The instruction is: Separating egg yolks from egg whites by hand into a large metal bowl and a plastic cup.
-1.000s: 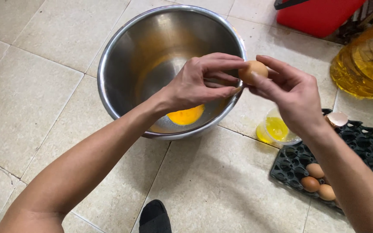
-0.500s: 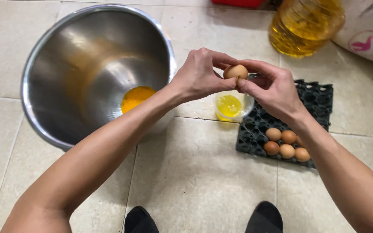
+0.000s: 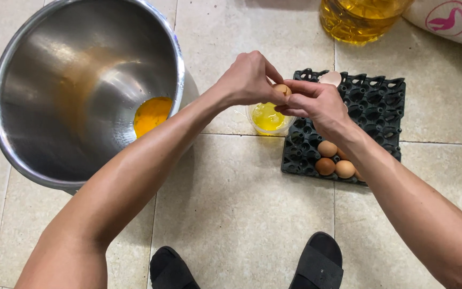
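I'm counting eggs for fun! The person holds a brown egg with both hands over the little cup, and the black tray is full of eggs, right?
Not quite. The head view shows the black tray nearly empty: only a few brown eggs sit near its front edge. Both the left hand and right hand do hold the egg above the cup.

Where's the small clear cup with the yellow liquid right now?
Head view, centre: the clear cup stands on the floor tiles between the steel bowl and the black egg tray, directly below the egg held by both hands.

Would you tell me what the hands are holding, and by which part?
Both the left hand and right hand pinch one brown egg by its opposite ends, with fingertips.
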